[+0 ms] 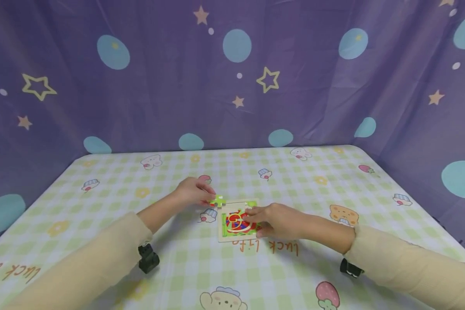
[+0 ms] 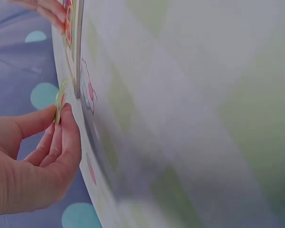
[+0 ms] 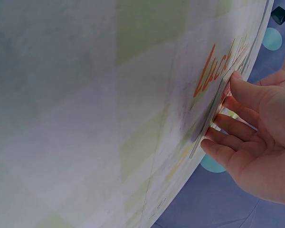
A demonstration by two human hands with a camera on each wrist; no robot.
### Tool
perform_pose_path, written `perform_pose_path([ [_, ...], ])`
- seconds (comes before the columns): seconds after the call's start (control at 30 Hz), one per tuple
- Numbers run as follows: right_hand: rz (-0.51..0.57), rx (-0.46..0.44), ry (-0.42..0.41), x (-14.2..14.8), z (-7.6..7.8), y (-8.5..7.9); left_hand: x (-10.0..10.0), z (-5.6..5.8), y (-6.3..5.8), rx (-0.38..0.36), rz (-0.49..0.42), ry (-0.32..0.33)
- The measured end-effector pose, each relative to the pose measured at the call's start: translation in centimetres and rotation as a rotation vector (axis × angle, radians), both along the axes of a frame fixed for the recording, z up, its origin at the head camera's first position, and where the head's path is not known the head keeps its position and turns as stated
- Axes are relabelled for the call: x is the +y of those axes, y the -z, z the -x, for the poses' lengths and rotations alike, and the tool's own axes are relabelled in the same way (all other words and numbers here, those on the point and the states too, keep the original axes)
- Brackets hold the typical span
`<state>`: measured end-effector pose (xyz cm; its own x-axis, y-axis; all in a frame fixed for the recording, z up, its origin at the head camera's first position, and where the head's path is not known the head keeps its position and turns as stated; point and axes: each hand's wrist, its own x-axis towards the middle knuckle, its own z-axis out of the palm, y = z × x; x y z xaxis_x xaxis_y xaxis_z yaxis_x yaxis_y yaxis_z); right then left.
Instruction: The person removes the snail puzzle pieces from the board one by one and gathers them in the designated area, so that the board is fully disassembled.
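In the head view a square jigsaw puzzle board (image 1: 238, 221) lies flat on the cloth, with a pale frame and a red, blue and green picture. A bare strip shows along its far side, and a green piece fills the far right corner. My left hand (image 1: 195, 190) pinches a green puzzle piece (image 1: 218, 201) between thumb and fingers, close over the board's far left corner; the left wrist view shows this piece (image 2: 61, 102) edge-on. My right hand (image 1: 277, 220) rests on the board's right part with fairly straight fingers, covering some of the picture.
A green-checked tablecloth (image 1: 170, 275) with printed cartoons and lettering covers the table. Behind it hangs a purple curtain (image 1: 170, 86) with stars and blue dots. A black wrist device (image 1: 148, 258) sits under the left sleeve, another (image 1: 350, 268) under the right.
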<state>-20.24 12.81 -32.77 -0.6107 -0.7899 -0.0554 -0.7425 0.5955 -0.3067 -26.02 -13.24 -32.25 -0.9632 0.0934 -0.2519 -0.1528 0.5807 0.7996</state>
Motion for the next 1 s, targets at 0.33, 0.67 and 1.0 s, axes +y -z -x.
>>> perform_pose_path([
  [0.33, 0.001, 0.004, -0.006, 0.2, -0.1, 0.0, -3.3, 0.2, 0.5, -0.02, 0.05, 0.001],
  [0.67, 0.004, 0.006, -0.001, 0.2, 0.1, 0.0, -6.4, -0.5, -0.5, 0.085, 0.297, 0.051],
  [1.0, 0.003, -0.008, -0.003, 0.2, 0.1, 0.1, -8.2, -1.3, -0.9, 0.173, 0.404, 0.106],
])
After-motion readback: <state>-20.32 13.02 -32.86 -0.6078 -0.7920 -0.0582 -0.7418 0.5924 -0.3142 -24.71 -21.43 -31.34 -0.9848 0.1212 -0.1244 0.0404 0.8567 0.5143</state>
